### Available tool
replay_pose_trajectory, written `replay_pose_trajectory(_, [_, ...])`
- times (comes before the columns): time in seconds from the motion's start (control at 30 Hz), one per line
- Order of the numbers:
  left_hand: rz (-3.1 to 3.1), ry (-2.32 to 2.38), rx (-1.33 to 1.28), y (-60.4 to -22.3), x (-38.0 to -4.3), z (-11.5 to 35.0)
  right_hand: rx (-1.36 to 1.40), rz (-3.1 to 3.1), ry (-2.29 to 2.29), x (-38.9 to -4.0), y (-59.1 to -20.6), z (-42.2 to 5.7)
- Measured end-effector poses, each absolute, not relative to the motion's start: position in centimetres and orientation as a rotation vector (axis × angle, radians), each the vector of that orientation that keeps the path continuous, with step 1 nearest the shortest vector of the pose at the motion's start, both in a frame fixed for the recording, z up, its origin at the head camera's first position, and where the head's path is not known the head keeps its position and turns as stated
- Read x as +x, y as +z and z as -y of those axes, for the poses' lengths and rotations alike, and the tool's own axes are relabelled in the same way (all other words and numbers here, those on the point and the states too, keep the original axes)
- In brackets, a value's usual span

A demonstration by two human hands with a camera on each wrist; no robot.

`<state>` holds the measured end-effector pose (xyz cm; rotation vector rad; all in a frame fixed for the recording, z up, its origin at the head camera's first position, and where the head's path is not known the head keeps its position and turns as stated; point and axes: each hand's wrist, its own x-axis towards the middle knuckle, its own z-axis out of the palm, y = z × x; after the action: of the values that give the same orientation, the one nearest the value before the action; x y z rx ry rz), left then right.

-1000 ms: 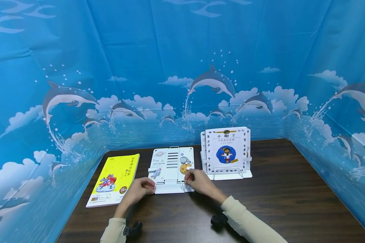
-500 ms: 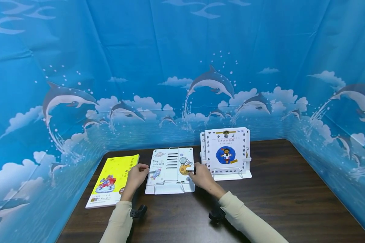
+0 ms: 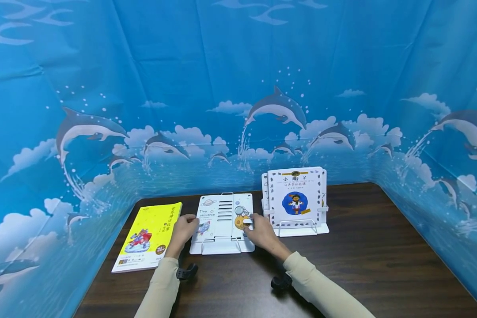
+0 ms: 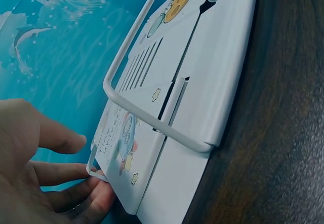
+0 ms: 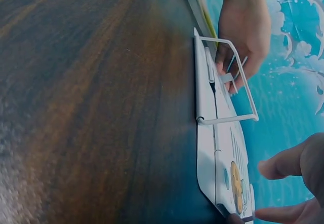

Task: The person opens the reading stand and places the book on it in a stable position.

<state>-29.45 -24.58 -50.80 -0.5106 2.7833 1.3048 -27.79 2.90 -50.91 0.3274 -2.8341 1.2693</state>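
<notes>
A white book stand printed "Tiny universe" lies low on the table. Planets, a rocket and an astronaut decorate its panel, and a wire page holder juts from its front. At its left edge, my left hand touches a small side clip with its fingers, the thumb held apart. My right hand is at the opposite edge by the right clip. Its thumb and index finger are spread in the right wrist view, fingertips at the stand's edge, partly cut off by the frame.
To the left lies a yellow book with Chinese lettering. On the right, a second white stand holds upright a white picture book. A dark wooden table carries everything, with a blue dolphin curtain around it.
Both hands have moved up from the stand's lower corners to its side clips. Over the last half second, the left hand has shifted slightly right, closer against the stand.
</notes>
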Motion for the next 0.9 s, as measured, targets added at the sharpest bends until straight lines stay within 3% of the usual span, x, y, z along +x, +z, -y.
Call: replay_pose_trajectory(0.9, [-2.843,1.693,-0.519,-50.1,-28.9,25.4,0.3,2.579,1.413,-27.1,-50.3,-2.3])
